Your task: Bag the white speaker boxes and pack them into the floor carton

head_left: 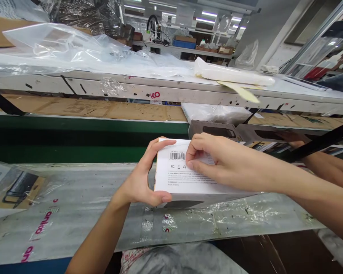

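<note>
A white product box (178,179) with a barcode and small print on its upper face lies on the plastic-covered bench (82,205) in front of me. My left hand (143,179) grips the box's left end, thumb along the near edge and fingers over the far edge. My right hand (217,160) lies flat on the top face, fingertips pressed next to the barcode.
A green conveyor belt (74,137) runs behind the bench, with cardboard and a raised white shelf (131,89) covered in clear plastic bags beyond. A dark grey carton (214,131) sits behind the box. Another person's arm (326,161) reaches in at right. A bagged printed box (11,188) lies at left.
</note>
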`<state>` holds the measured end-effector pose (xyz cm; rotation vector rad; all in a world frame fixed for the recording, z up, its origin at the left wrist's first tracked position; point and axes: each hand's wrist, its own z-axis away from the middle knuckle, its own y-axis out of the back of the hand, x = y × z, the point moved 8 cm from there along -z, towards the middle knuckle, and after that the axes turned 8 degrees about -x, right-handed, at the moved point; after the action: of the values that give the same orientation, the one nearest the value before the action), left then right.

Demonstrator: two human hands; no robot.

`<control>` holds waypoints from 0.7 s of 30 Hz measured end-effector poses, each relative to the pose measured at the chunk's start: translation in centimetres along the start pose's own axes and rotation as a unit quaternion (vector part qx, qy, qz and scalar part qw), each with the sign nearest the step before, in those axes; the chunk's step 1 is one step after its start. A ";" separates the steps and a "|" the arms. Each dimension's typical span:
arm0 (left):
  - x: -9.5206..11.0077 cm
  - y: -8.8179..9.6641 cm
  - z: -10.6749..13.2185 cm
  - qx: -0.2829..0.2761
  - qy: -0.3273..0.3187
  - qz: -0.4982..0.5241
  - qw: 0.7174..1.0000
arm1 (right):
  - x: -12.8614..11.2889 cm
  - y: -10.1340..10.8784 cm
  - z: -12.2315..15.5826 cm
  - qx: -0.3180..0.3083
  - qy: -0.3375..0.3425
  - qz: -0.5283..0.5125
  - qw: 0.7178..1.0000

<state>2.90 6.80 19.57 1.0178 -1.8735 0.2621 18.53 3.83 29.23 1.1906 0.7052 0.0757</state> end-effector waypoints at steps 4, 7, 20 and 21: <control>-0.4 -0.1 0.2 0.011 0.003 -0.006 1.000 | -0.1 -0.3 0.0 0.023 0.004 0.003 1.000; -0.4 -0.1 0.3 0.008 0.012 0.003 1.000 | 0.2 -0.3 -0.1 0.031 -0.012 -0.005 0.999; 17.0 25.1 -6.4 0.341 0.017 -0.459 0.820 | 3.6 0.6 0.7 0.131 -0.009 -0.123 0.984; 16.7 27.9 -7.4 0.337 0.086 -0.493 0.798 | 3.7 0.7 0.9 0.152 -0.011 -0.129 0.980</control>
<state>-16.36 19.54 43.59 2.2226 -0.8489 0.3724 22.13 4.92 28.26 1.3767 0.8679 -0.2692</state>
